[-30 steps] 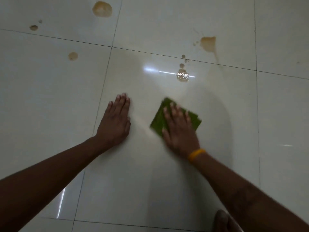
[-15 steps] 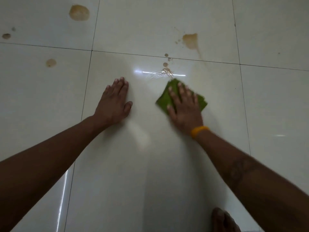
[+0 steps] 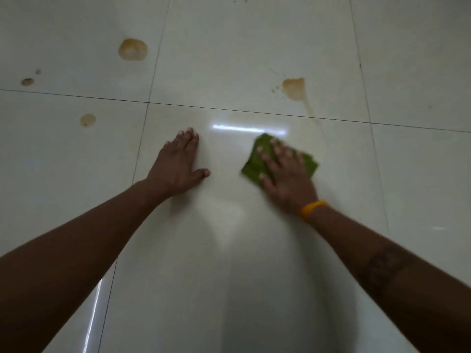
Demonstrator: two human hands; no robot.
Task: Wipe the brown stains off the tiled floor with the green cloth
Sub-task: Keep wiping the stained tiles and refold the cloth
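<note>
My right hand [image 3: 288, 175] presses flat on the green cloth [image 3: 254, 164], which lies folded on the pale tiled floor [image 3: 229, 250]; it is motion-blurred. My left hand [image 3: 177, 165] rests palm down on the same tile, fingers together, holding nothing. Beyond the cloth, across the grout line, sits a brown stain with a faint trail [image 3: 294, 88]. A larger round brown stain [image 3: 132, 49] lies far left, with a smaller one [image 3: 88, 120] and a dark spot [image 3: 27, 82] further left.
Dark grout lines [image 3: 254, 112] divide the glossy floor into big tiles. A bright light reflection [image 3: 249, 129] lies just ahead of the cloth. An orange band [image 3: 312, 208] circles my right wrist.
The small brown spots and the wet blot just ahead of the cloth are gone from the near tile. My right hand has drawn the cloth back slightly; the view has tilted down.
</note>
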